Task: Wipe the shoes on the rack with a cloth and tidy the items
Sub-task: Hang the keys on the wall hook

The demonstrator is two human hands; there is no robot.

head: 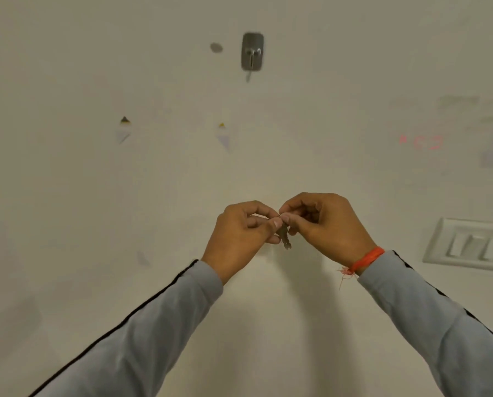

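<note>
I face a pale wall with both hands raised in front of it. My left hand [239, 239] and my right hand [322, 224] meet at the fingertips and together pinch the thin ring of a small dark key [284, 239], which hangs down between them. High on the wall, above the hands, sits a grey metal hook [252, 53] with nothing on it. No shoes, rack or cloth are in view.
A white switch panel [468, 245] is mounted on the wall at the right. Small triangular tape marks [123, 130] and a round grey spot [216, 47] dot the wall. Faint red scribbles [425, 141] show at upper right.
</note>
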